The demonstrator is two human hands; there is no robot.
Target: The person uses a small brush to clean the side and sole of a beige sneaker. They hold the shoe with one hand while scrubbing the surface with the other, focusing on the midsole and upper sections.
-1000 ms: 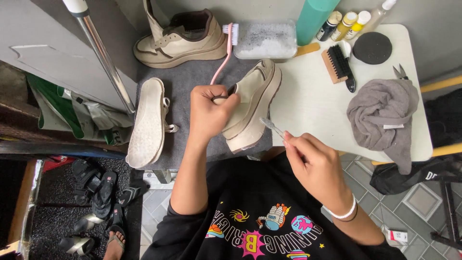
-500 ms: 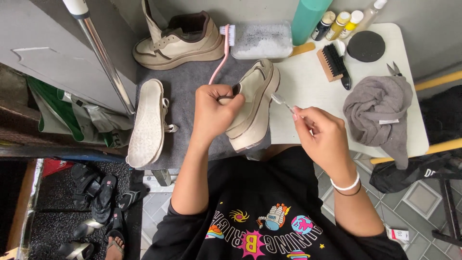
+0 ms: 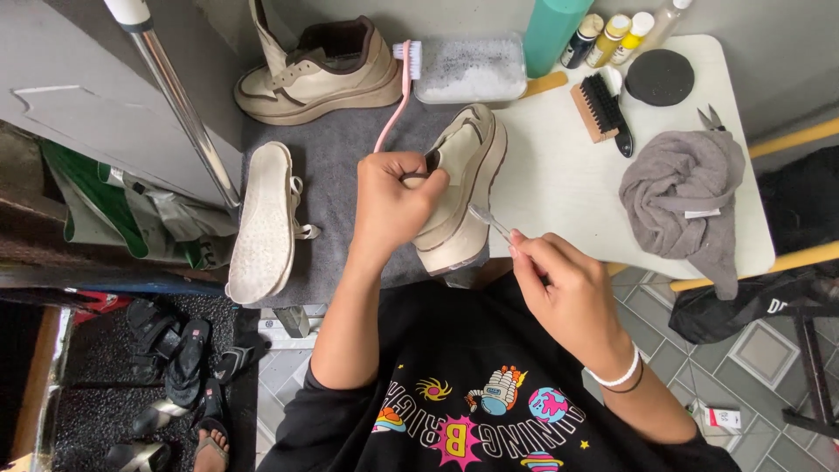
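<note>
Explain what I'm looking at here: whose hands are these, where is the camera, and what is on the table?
There is no machine: a camera worn on a person's head looks straight down at their own two hands. The left hand grips a cream shoe tilted on its side. The right hand holds a thin clear-handled tool pointed at the shoe's sole. On the grey mat lie the second shoe, an insole and a pink toothbrush. The white table carries a brush, a grey cloth, small bottles and a black round lid.

Shoe-cleaning stall: brushes (image 3: 599,107), polish bottles (image 3: 612,38)
</note>
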